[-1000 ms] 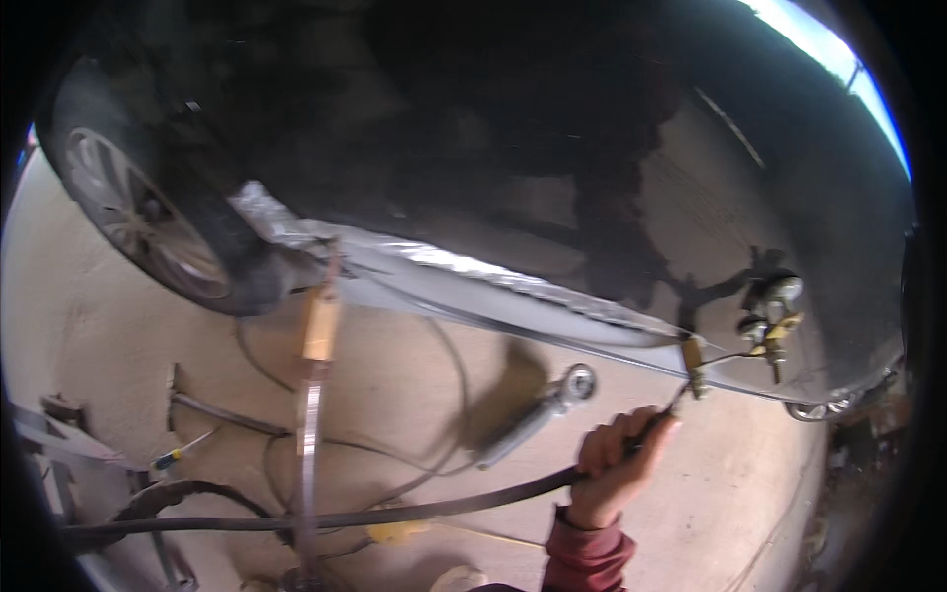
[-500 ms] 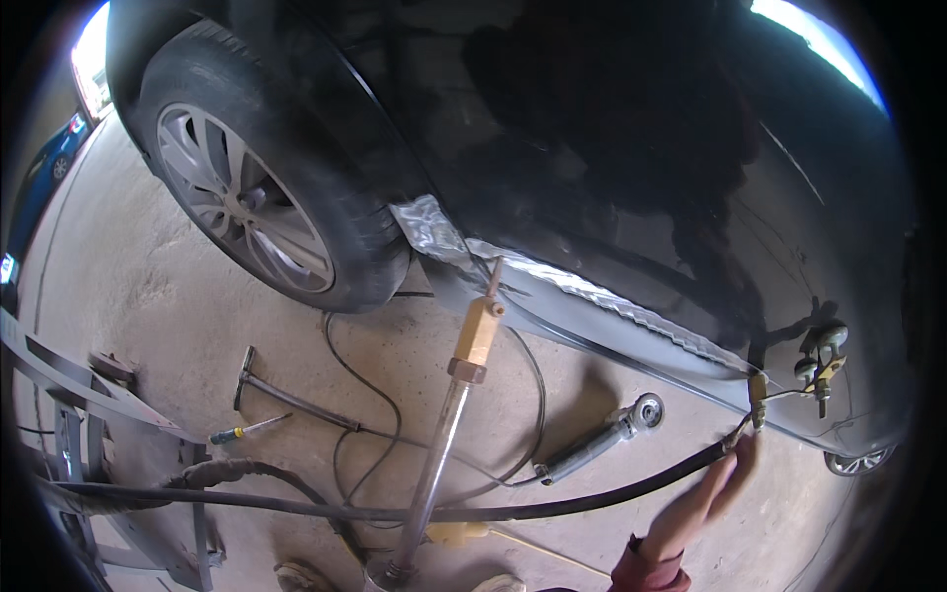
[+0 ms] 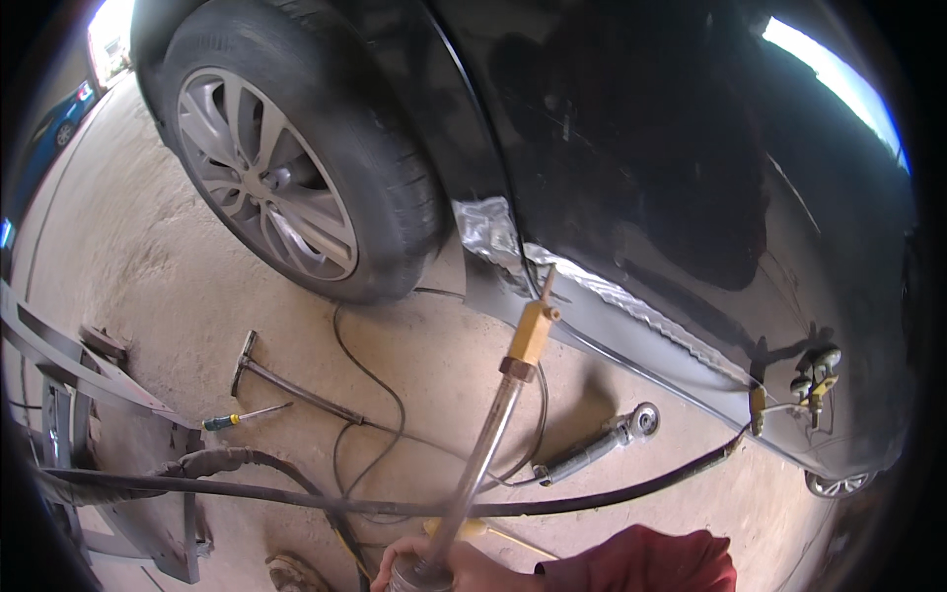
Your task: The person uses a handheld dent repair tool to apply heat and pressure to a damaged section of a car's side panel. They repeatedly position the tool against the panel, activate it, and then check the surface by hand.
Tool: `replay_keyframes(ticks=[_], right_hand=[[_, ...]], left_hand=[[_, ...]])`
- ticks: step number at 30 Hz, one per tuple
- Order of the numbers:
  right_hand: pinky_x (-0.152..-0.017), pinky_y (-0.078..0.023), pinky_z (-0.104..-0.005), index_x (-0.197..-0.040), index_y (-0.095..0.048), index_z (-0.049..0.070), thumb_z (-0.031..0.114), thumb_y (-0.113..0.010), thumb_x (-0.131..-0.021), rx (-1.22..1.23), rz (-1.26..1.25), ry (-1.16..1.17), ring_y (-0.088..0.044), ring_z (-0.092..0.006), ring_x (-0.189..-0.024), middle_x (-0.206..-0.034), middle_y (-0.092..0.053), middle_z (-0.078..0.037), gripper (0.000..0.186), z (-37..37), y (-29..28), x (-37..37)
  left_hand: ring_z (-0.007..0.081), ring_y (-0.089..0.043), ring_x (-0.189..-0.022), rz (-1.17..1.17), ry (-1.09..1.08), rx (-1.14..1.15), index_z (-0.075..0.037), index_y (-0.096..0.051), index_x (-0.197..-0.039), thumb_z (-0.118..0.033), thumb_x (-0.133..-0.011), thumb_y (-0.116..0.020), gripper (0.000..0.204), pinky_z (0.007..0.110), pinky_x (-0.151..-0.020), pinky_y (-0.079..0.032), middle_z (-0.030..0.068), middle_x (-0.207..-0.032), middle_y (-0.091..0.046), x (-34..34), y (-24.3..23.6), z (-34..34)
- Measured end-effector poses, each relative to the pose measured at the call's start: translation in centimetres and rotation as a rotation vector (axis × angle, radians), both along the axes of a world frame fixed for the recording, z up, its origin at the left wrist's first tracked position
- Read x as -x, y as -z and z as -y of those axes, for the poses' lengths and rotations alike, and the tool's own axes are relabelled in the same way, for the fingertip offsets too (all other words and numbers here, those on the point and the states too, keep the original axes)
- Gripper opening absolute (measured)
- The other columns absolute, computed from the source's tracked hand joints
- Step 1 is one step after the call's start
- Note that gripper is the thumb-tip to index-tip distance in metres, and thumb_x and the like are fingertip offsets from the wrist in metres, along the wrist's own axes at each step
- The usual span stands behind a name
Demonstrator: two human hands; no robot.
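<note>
Brass-headed rod (image 3: pixel 482 459): one, in right hand (image 3: pixel 472 569) | screwdriver (image 3: pixel 223 422): one | T-shaped tool (image 3: pixel 306 394): one

1. No text, label, number or sign can be read anywhere in the view.
2. Wheel centre cap (image 3: pixel 258 185), at 10 o'clock: any mark on it is too small to make out.
3. Tyre (image 3: pixel 326 109), between 10 and 11 o'clock: no legible lettering on its dark wall.
4. Screwdriver (image 3: pixel 224 422), at 8 o'clock: no readable print on the handle.
5. Blue car (image 3: pixel 61 128), at 10 o'clock near the rim: too small to read.
</note>
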State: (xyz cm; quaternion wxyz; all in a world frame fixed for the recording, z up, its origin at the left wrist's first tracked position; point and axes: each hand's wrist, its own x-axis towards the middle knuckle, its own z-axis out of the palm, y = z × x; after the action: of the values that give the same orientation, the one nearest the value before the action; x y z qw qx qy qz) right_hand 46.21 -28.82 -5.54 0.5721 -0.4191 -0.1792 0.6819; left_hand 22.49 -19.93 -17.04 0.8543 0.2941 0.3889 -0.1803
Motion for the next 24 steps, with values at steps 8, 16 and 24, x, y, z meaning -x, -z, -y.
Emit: replay_keyframes(ticks=[8, 16, 24], right_hand=[[-0.076, -0.053, -0.0316, -0.099, -0.059, 0.001, 0.019, -0.061, -0.093, -0.092, 0.396, 0.095, -0.064, -0.0131, -0.08, -0.088, -0.065, -0.005, 0.019, -1.1, -1.5, -2.3], [-0.074, -0.053, -0.0331, -0.095, -0.057, 0.002, 0.01, -0.071, -0.089, -0.166, 0.171, 0.098, -0.062, -0.0132, -0.077, -0.081, -0.058, -0.003, 0.017, -0.6, -0.2, -1.9], [-0.075, -0.053, -0.0341, -0.105, -0.053, 0.004, 0.008, -0.07, -0.089, -0.163, -0.21, 0.001, -0.065, -0.016, -0.082, -0.085, -0.063, -0.006, 0.024, -0.3, 0.0, -0.1]], left_hand=[[0.0183, -0.064, -0.094, 0.043, 0.009, -0.029, -0.008, -0.057, -0.13, -0.03, -0.1, -0.056, 0.037, 0.033, -0.077, -0.054, 0.006, -0.109, -0.065, -1.5, -0.1, -0.3], [0.0188, -0.064, -0.095, -0.002, -0.024, -0.035, -0.008, -0.057, -0.13, -0.03, -0.1, -0.056, 0.038, 0.034, -0.078, -0.054, 0.0064, -0.109, -0.065, 1.1, 0.2, 0.7], [0.0194, -0.064, -0.096, -0.041, -0.041, -0.034, -0.008, -0.057, -0.13, -0.031, -0.1, -0.055, 0.038, 0.034, -0.079, -0.054, 0.0068, -0.11, -0.064, 3.8, 0.6, 1.6]])
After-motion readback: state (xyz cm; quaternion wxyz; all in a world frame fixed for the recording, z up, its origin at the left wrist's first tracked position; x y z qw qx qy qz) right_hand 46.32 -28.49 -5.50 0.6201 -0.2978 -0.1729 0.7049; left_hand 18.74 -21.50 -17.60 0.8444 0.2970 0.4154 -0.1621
